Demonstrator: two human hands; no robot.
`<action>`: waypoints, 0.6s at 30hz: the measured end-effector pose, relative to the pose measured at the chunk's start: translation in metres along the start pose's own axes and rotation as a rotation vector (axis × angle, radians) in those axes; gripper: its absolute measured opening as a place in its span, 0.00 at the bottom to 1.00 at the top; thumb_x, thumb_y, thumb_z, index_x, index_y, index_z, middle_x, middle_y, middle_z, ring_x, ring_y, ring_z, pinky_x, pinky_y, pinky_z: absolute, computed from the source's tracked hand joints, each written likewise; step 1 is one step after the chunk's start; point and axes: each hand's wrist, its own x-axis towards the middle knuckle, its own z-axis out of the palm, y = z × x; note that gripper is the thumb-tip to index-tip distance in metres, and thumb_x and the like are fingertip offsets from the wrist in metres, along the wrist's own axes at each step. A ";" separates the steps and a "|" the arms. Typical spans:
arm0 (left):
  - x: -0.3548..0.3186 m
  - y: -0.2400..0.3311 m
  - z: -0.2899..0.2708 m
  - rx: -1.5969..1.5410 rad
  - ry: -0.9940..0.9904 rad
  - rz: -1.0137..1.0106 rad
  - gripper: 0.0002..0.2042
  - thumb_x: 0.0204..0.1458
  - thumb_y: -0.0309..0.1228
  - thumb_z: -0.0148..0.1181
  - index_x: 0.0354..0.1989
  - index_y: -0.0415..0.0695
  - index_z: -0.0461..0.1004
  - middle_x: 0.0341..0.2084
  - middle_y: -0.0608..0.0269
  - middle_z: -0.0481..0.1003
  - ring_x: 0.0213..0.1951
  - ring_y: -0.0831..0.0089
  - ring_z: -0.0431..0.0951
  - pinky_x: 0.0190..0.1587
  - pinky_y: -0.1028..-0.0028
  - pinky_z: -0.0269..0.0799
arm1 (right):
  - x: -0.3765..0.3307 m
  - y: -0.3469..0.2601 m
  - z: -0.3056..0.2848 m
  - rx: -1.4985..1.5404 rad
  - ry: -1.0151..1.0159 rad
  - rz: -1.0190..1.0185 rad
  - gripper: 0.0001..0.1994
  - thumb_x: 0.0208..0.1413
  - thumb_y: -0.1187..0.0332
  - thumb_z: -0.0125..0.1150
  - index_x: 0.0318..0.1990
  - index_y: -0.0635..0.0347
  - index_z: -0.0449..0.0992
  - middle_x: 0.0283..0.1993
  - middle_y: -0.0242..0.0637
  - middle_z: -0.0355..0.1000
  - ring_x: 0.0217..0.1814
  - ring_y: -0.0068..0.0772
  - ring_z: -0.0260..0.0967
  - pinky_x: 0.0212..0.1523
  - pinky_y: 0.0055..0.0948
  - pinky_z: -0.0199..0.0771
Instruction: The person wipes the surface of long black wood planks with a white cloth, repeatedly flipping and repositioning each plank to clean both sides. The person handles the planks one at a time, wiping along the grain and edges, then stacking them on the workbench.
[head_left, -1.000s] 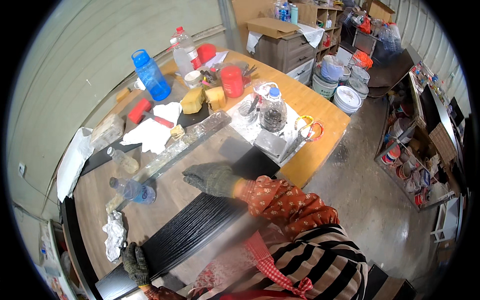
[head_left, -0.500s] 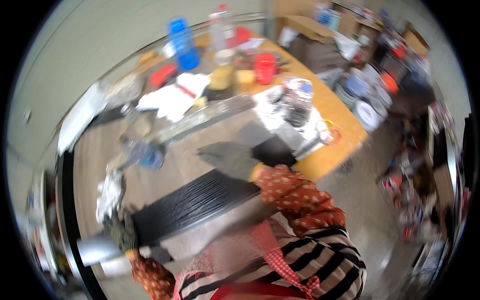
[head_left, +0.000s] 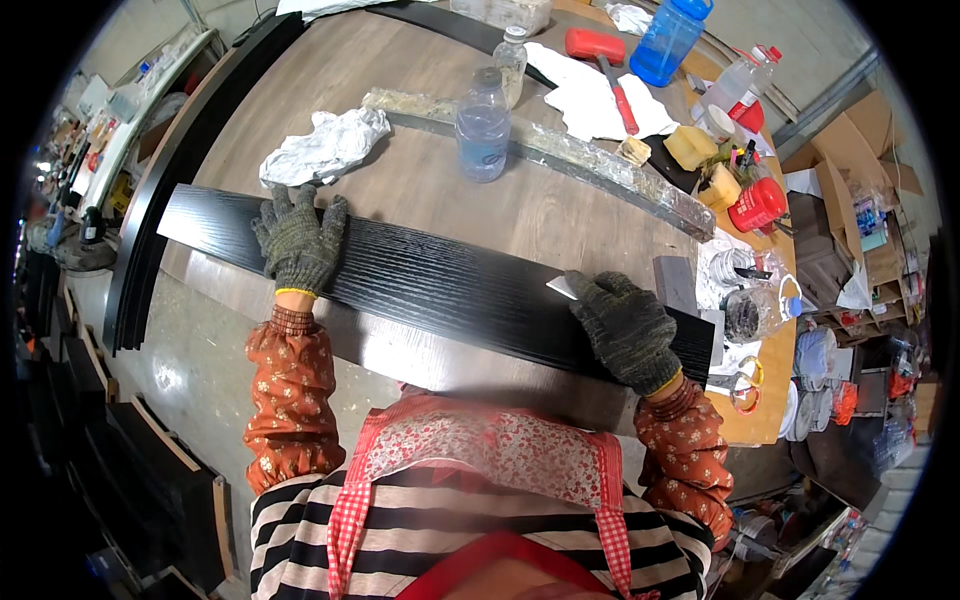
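Note:
A long black board (head_left: 440, 280) with a wood-grain surface lies across the table in front of me. Flat on its left part rests my left hand (head_left: 300, 242), in a dark grey-green knit glove, fingers spread and nothing held. My right hand (head_left: 625, 328), gloved the same way, is closed over the board's right part. From its fingertips sticks out a small pale flat piece (head_left: 562, 287) with a pointed corner; the rest of it is hidden. A crumpled white cloth (head_left: 325, 148) sits just beyond my left fingers. A grey block (head_left: 675, 281) lies past my right hand.
Beyond the board stand a clear bottle (head_left: 483, 130) and a grimy long bar (head_left: 610, 170). A red-headed mallet (head_left: 612, 75), yellow sponges (head_left: 690, 147), a red cup (head_left: 757, 204), a blue bottle (head_left: 672, 40) and orange-handled scissors (head_left: 746, 388) lie farther right. Black strips (head_left: 170, 210) line the left edge.
The view has swung toward the left and sharpened. My left hand now lies flat on the board's face rather than at its end, and my right hand is over the board with the pale piece showing.

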 end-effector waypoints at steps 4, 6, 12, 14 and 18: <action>0.000 -0.001 0.003 -0.013 0.040 0.033 0.29 0.57 0.56 0.51 0.58 0.47 0.72 0.63 0.42 0.63 0.61 0.42 0.63 0.66 0.44 0.49 | 0.016 -0.014 0.010 0.057 -0.135 0.075 0.14 0.61 0.64 0.54 0.53 0.48 0.76 0.44 0.41 0.75 0.38 0.47 0.77 0.36 0.45 0.78; 0.003 -0.001 0.007 0.030 0.115 0.071 0.27 0.57 0.54 0.53 0.56 0.48 0.73 0.61 0.42 0.66 0.58 0.42 0.68 0.62 0.45 0.55 | 0.020 -0.018 0.015 0.070 -0.088 0.071 0.15 0.59 0.66 0.57 0.53 0.46 0.76 0.40 0.38 0.74 0.34 0.45 0.75 0.33 0.41 0.76; 0.005 -0.010 0.029 0.020 0.195 0.156 0.25 0.55 0.50 0.53 0.56 0.46 0.75 0.46 0.48 0.75 0.51 0.47 0.72 0.57 0.49 0.61 | 0.009 -0.008 0.030 0.121 -0.054 -0.055 0.16 0.61 0.65 0.51 0.55 0.48 0.74 0.42 0.39 0.72 0.40 0.42 0.74 0.41 0.39 0.76; 0.010 -0.009 0.026 -0.188 0.032 0.132 0.23 0.59 0.46 0.53 0.57 0.46 0.73 0.51 0.39 0.71 0.53 0.41 0.69 0.57 0.49 0.62 | 0.017 -0.009 0.034 -0.041 -0.077 -0.051 0.17 0.62 0.63 0.48 0.57 0.49 0.73 0.44 0.41 0.71 0.43 0.41 0.74 0.45 0.40 0.76; 0.005 -0.013 0.003 0.049 0.050 0.056 0.25 0.60 0.51 0.47 0.60 0.50 0.71 0.62 0.49 0.65 0.61 0.41 0.63 0.62 0.45 0.57 | 0.021 -0.019 0.008 0.088 -0.201 0.040 0.16 0.61 0.67 0.49 0.54 0.53 0.73 0.48 0.42 0.70 0.45 0.45 0.75 0.42 0.42 0.78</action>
